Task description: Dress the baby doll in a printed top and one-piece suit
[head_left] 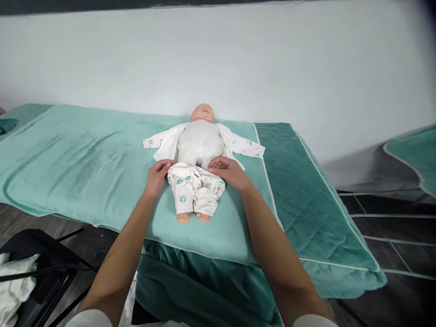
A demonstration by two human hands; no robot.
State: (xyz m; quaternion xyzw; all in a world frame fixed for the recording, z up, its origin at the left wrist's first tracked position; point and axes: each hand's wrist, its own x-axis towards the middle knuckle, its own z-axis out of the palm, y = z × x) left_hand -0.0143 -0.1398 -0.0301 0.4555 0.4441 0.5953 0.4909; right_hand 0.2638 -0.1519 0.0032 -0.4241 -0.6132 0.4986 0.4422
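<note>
A baby doll (200, 143) lies on its back on the green-covered bed, head toward the wall and feet toward me. Its white patterned jacket (248, 146) is spread wide at the front, baring the white cloth torso. Patterned baby pants (184, 181) cover the legs, bunched around the thighs, with both feet sticking out below. My left hand (158, 176) pinches the waistband at its left side. At the right side of the waistband, my right hand (230, 171) has its fingers curled closed on the pants' edge; its fingertips are partly hidden.
The bed's light green cover (85, 159) overlaps a darker quilted cover (303, 195) on the right. A white wall (218, 59) stands behind. At lower left is a black chair (41, 254) with white cloth (17, 286) on it. Another green-covered surface (415, 154) is at far right.
</note>
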